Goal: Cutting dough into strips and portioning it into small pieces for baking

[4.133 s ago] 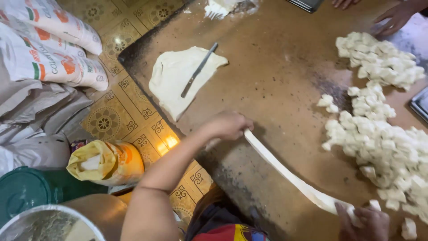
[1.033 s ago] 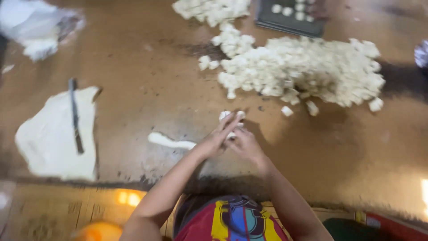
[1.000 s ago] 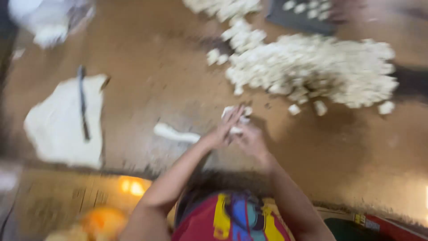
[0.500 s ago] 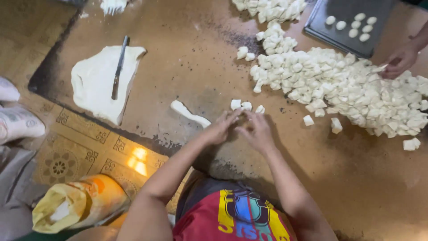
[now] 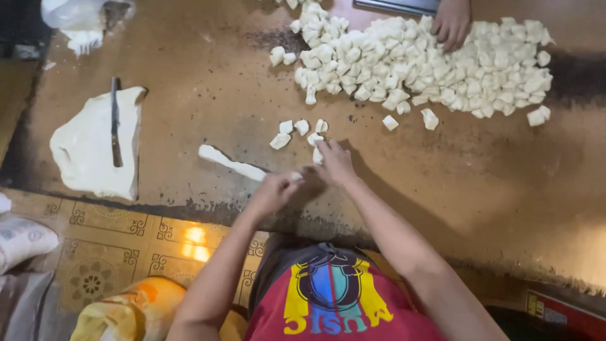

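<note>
My left hand [image 5: 276, 189] pinches the near end of a short white dough rope [image 5: 230, 163] that lies on the brown work board [image 5: 189, 76]. My right hand [image 5: 332, 163] is beside it, fingers closed on a small piece torn from the rope's end. Several small cut dough pieces [image 5: 297, 129] lie just beyond my fingers. A large heap of dough pieces [image 5: 429, 63] covers the far right of the board.
A flat sheet of dough [image 5: 95, 148] with a knife [image 5: 115, 120] on it lies at the left. Another person's hand [image 5: 451, 24] rests on the heap by a dark tray [image 5: 398, 6]. An orange-and-yellow bag [image 5: 126, 309] and sacks [image 5: 22, 237] sit on the patterned floor.
The dough rope has become much shorter than four seconds ago. More small pieces lie in front of my hands, and both hands stay together at the rope's end.
</note>
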